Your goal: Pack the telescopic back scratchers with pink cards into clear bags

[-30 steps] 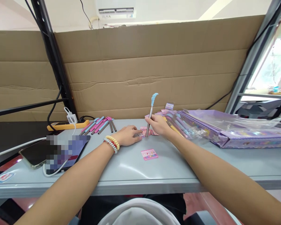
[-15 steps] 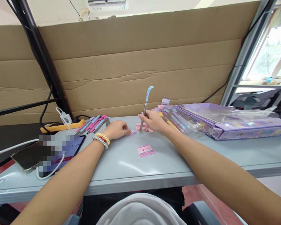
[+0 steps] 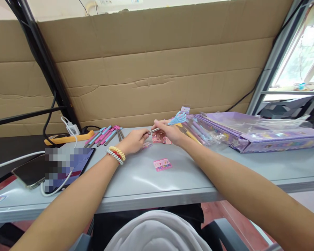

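Note:
A back scratcher (image 3: 178, 118) with a light blue hand-shaped head and a metal rod lies across both my hands, its head pointing right. My left hand (image 3: 133, 141) pinches the lower end of the rod. Nearer the head, my right hand (image 3: 170, 132) is closed around the rod, with part of it hidden by the fingers. Below my left fingers a small card (image 3: 146, 145) rests on the table. Pink cards (image 3: 157, 139) lie under my right hand, and a separate pink card (image 3: 162, 165) is closer to the front edge.
Pink and blue back scratchers (image 3: 104, 135) are piled left of my hands. Clear bags of yellow, purple and blue ones (image 3: 199, 131) lie right, against a purple box (image 3: 274, 143). A phone (image 3: 28, 173), a tablet (image 3: 81, 167) and white cable occupy the left side.
The back scratcher has tilted from upright to nearly level, its head swinging right. My left hand has risen from the small card and taken hold of the rod's end.

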The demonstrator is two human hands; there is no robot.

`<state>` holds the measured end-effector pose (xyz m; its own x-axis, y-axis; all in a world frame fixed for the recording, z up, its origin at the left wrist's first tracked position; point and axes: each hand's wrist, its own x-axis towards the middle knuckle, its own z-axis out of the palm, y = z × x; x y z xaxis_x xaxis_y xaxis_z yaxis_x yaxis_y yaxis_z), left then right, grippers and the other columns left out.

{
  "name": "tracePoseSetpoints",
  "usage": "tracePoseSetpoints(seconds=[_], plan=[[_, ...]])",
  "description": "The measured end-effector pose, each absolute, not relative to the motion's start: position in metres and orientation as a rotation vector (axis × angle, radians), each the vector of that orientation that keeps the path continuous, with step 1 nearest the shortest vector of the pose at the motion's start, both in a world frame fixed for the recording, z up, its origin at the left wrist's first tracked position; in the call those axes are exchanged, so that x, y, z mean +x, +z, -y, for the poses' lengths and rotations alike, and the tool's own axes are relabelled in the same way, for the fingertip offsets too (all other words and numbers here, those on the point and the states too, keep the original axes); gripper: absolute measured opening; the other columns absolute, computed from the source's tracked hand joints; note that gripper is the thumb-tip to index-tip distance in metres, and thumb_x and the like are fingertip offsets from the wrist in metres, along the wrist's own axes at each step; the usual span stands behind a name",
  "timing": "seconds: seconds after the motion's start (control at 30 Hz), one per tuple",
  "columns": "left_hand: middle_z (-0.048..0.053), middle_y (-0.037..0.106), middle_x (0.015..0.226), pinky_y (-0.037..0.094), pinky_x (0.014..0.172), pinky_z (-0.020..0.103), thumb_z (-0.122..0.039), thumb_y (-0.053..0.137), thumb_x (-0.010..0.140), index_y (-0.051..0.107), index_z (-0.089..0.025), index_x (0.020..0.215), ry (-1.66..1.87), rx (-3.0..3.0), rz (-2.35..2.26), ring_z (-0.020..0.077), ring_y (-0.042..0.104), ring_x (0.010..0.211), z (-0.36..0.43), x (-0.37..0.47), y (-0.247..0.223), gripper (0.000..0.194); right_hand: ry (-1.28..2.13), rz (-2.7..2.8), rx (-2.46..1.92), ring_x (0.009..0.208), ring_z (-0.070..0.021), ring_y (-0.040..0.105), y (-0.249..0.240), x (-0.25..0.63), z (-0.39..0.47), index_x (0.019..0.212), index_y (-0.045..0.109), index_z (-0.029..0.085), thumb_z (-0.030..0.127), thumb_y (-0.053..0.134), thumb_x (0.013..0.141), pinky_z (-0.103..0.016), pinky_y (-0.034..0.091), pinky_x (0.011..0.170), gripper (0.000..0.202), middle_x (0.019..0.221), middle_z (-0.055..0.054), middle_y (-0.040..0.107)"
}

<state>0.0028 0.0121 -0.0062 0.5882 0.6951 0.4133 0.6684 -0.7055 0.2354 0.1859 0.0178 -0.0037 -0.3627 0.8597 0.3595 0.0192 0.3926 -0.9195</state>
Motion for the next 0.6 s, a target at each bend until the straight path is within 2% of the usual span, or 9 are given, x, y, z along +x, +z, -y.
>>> tracePoseSetpoints(seconds=[0.1, 0.17, 0.27, 0.4, 0.5, 0.6], plan=[[0.003, 0.063, 0.094, 0.042, 0.073, 0.026, -0.027, 0.030, 0.088, 0.051, -0.020, 0.117, 0.767, 2.745, -1.196, 0.0162, 0.056, 0.083, -0.016, -0.001, -0.008, 0.037, 1.225, 1.523, -0.750, 0.037, -0.0094, 0.047, -0.001, 0.190, -0.019, 0.074, 0.060, 0.015, 0.063, 0.047, 0.078, -0.022, 0.038, 0.036, 0.051, 0.050, -0.001, 0.055], [0.004, 0.063, 0.101, 0.041, 0.076, 0.025, -0.027, 0.029, 0.088, 0.050, -0.019, 0.119, 0.784, 2.752, -1.190, 0.0162, 0.055, 0.088, -0.015, 0.000, -0.007, 0.038, 1.240, 1.481, -0.761, 0.036, -0.0090, 0.044, 0.000, 0.191, -0.020, 0.074, 0.059, 0.015, 0.061, 0.045, 0.081, -0.022, 0.037, 0.037, 0.048, 0.047, 0.001, 0.052], [0.004, 0.063, 0.100, 0.041, 0.075, 0.025, -0.031, 0.028, 0.090, 0.054, -0.019, 0.109, 0.805, 2.766, -1.160, 0.0160, 0.056, 0.088, -0.009, 0.006, -0.005, 0.035, 1.234, 1.530, -0.772, 0.036, -0.0086, 0.044, -0.002, 0.188, -0.020, 0.075, 0.058, 0.016, 0.057, 0.048, 0.081, -0.021, 0.035, 0.037, 0.043, 0.047, 0.001, 0.053], [0.002, 0.063, 0.077, 0.037, 0.060, 0.025, -0.044, 0.027, 0.090, 0.055, -0.020, 0.094, 0.786, 2.762, -1.290, 0.0161, 0.057, 0.071, -0.004, 0.014, -0.003, 0.037, 1.210, 1.550, -0.748, 0.035, -0.0082, 0.042, -0.002, 0.181, -0.020, 0.071, 0.060, 0.015, 0.058, 0.049, 0.080, -0.021, 0.032, 0.036, 0.046, 0.045, 0.001, 0.051], [0.002, 0.061, 0.064, 0.032, 0.054, 0.026, -0.054, 0.028, 0.087, 0.056, -0.021, 0.082, 0.811, 2.791, -1.556, 0.0176, 0.056, 0.061, -0.007, 0.012, 0.002, 0.043, 1.133, 1.412, -0.717, 0.033, -0.0064, 0.034, 0.009, 0.184, -0.020, 0.064, 0.060, 0.014, 0.058, 0.048, 0.080, -0.020, 0.026, 0.034, 0.049, 0.038, 0.003, 0.040], [0.005, 0.064, 0.066, 0.031, 0.054, 0.028, -0.054, 0.036, 0.083, 0.060, -0.021, 0.075, 0.825, 2.808, -1.851, 0.0207, 0.059, 0.065, -0.016, -0.004, 0.010, 0.042, 1.012, 1.175, -0.676, 0.031, -0.0055, 0.027, 0.031, 0.209, -0.020, 0.054, 0.053, 0.016, 0.059, 0.041, 0.084, -0.020, 0.021, 0.033, 0.053, 0.034, 0.006, 0.030]])
